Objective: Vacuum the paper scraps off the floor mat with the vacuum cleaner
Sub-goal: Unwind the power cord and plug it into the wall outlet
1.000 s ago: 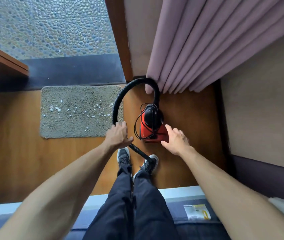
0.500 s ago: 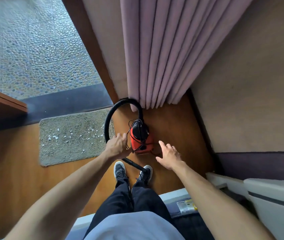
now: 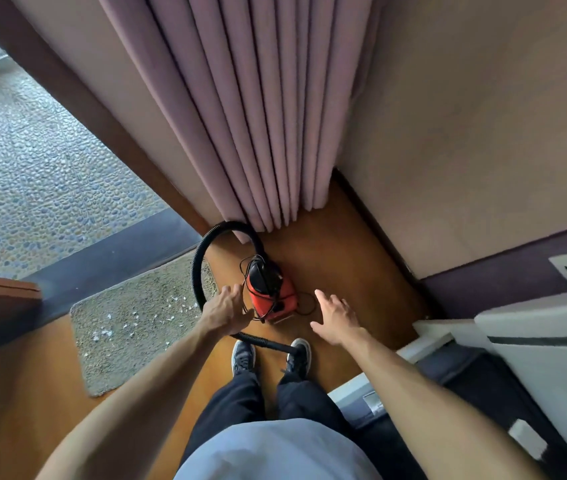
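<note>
At frame center, the left hand (image 3: 225, 311) grips the black hose (image 3: 198, 268) beside the red vacuum cleaner (image 3: 273, 299). The right hand (image 3: 335, 315) hovers spread to its right. White paper scraps (image 3: 135, 318) dot the floor mat (image 3: 102, 368) at lower left.

Person's wearing dark navy trousers (image 3: 240, 403) in the lower middle of the frame, with a pale blue-grey shirt (image 3: 275, 452) bulging in at the bottom edge. The left sneaker (image 3: 243, 356) and right sneaker (image 3: 298, 355) are dark grey, laced, with white soles. The left forearm (image 3: 143, 386) and right forearm (image 3: 413, 382) are bare, coming in from the bottom corners. The left hand (image 3: 225, 311) and right hand (image 3: 335, 315) are bare too.
</note>
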